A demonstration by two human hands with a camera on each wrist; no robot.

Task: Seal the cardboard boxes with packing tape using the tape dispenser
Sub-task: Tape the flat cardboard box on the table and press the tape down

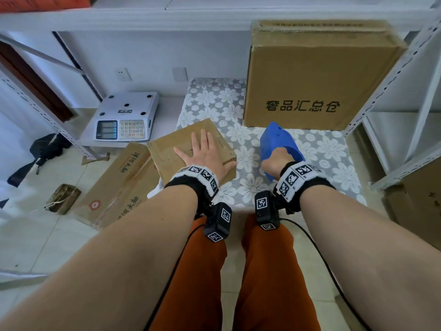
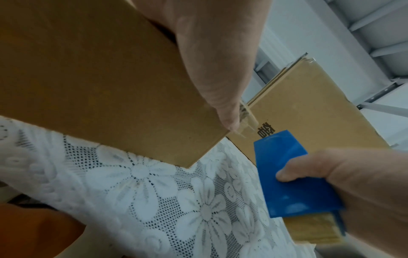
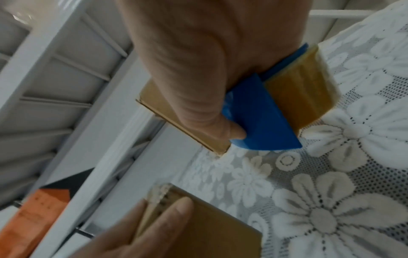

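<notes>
- White lace-covered table (image 1: pixel 317 149): your left hand (image 1: pixel 202 154) lies spread flat on the small brown cardboard box (image 1: pixel 171 149).
- Your right hand (image 1: pixel 276 161) grips the blue plastic tape dispenser (image 1: pixel 276 142) beside it; taping seems not yet begun.

Left hand (image 1: pixel 204 156) flat, right hand (image 1: pixel 276 163) clenched

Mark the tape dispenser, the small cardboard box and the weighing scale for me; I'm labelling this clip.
tape dispenser (image 1: pixel 276 142), head view, blue body above the right hand
small cardboard box (image 1: pixel 167 149), head view, top face left of the left hand
weighing scale (image 1: pixel 130 102), head view, white platform
</notes>
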